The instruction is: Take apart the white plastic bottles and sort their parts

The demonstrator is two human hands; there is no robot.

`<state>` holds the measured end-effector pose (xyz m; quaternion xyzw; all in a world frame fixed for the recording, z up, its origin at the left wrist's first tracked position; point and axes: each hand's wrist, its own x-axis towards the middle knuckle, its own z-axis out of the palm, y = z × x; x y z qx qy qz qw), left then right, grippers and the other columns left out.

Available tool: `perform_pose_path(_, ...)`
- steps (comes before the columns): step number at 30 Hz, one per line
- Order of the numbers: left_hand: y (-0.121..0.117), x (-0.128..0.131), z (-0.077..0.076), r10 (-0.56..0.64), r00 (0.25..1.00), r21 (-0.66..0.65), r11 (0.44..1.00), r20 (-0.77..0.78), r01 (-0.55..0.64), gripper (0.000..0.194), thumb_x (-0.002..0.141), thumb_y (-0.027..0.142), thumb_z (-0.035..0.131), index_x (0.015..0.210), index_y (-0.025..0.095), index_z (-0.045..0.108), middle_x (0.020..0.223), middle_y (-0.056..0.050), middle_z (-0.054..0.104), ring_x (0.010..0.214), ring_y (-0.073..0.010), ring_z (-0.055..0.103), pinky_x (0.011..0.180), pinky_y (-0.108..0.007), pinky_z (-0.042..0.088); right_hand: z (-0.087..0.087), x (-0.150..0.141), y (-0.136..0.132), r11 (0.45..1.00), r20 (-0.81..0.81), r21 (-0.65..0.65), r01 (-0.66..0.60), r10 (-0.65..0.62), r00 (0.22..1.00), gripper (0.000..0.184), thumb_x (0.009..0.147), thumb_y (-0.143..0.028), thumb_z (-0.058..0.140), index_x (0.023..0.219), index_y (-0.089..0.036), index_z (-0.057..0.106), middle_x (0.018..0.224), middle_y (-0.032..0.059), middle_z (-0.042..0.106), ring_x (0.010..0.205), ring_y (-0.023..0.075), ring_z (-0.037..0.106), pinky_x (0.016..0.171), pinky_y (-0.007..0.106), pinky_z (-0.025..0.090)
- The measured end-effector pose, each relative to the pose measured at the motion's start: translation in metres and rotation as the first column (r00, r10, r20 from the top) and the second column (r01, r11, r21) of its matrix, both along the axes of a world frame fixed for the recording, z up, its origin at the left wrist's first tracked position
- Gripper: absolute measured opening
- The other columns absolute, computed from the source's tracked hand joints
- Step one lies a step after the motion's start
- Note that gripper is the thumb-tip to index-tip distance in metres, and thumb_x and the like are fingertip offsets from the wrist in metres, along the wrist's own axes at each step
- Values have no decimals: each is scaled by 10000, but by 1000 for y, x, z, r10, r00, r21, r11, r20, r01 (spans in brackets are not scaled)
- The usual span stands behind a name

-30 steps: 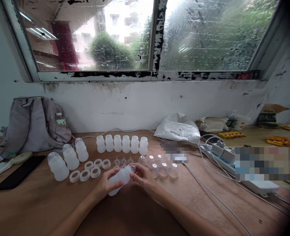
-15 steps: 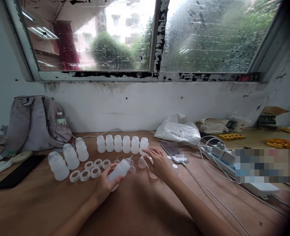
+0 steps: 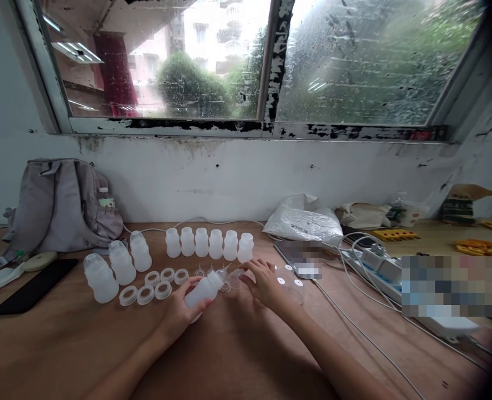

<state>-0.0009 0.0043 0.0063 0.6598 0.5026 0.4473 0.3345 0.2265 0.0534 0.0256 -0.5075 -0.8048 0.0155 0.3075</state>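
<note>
A frosted white baby bottle [image 3: 204,290] leans to the right, with the fingers of my left hand [image 3: 181,303] wrapped round its body. My right hand [image 3: 265,283] pinches the edge of a clear dome cap [image 3: 234,279] just right of that bottle's top. Between the hands lie several clear nipples [image 3: 225,284], partly hidden behind the held bottle. Several white collar rings [image 3: 145,294] are laid out left of my left hand. Beyond my hands stands a row of several uncapped bottles [image 3: 201,243]. On the left, three bottles [image 3: 122,264] wear clear caps.
Clear caps with white round spots [image 3: 290,283] lie right of my right hand. A phone [image 3: 294,258] trails a cable [image 3: 346,322] near a power strip [image 3: 433,319]. A black phone-like slab [image 3: 35,286] and a grey backpack [image 3: 66,205] occupy the left. A silver bag [image 3: 306,219] rests against the wall.
My right hand has closed on a clear cap and drawn it a little left, toward the held bottle. My left hand keeps its grip on the bottle. The view has shifted slightly.
</note>
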Motion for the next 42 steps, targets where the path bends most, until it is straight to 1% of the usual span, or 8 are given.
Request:
perform_pose_path(3,0,-1,-1,-11,1000,-8,1000,9,11,457,658,400,612,1051,181,526,1006,-83,597,936,-248,544,798,-349,430,4,2,2,999,-364,-17,-28,20,931,175,783,-311,506,893,-197,580,894,66,621,854,214,546,757,367,390)
perform_pose_path(6,0,-1,-1,-15,1000,-14,1000,3,15,468,644,398,627,1049,183,533,999,-86,602,951,-259,538,798,-355,429,7,1,1,984,-676,-95,-148,45,736,270,779,-396,500,930,-182,566,883,70,618,748,183,574,674,326,453)
perform_pose_path(8,-2,-1,1,-15,1000,-18,1000,-7,14,462,637,393,631,1042,189,543,984,-80,612,941,-258,544,797,-355,429,6,-3,-2,954,-780,-149,-261,49,624,303,763,-424,518,909,-164,569,842,67,617,666,163,573,615,309,472)
perform_pose_path(10,-4,0,5,-29,999,-21,999,-14,29,445,639,389,629,1032,196,553,986,-70,616,939,-253,547,795,-347,431,4,-8,-5,914,-817,-195,-356,50,574,300,748,-423,541,878,-154,573,800,55,614,622,148,568,593,301,478)
perform_pose_path(13,-7,0,11,-55,998,-18,998,-24,54,429,639,378,631,1023,197,563,988,-62,622,936,-246,552,786,-332,438,0,-16,-11,875,-824,-224,-429,65,562,279,744,-410,554,851,-153,575,743,34,608,600,137,569,589,291,480)
perform_pose_path(16,-8,0,13,-55,998,-22,998,-39,54,435,634,375,637,1020,187,567,968,-66,630,903,-243,566,772,-326,444,-3,-21,-14,870,-813,-232,-434,72,577,279,747,-413,548,843,-153,578,719,27,606,574,130,565,572,285,479)
perform_pose_path(27,-2,-1,1,-101,994,-27,995,-39,100,461,626,391,643,1027,179,562,868,-53,649,758,-206,596,669,-274,451,-4,-21,-15,868,-810,-225,-443,86,580,272,749,-414,544,831,-159,585,728,25,603,579,128,566,567,285,487)
perform_pose_path(42,-16,5,18,-122,992,-44,991,13,123,378,624,351,642,950,166,585,839,-60,649,771,-233,593,650,-289,460,-9,-32,-26,869,-837,-240,-433,41,546,273,756,-438,530,770,-167,553,714,19,574,631,141,556,577,285,500)
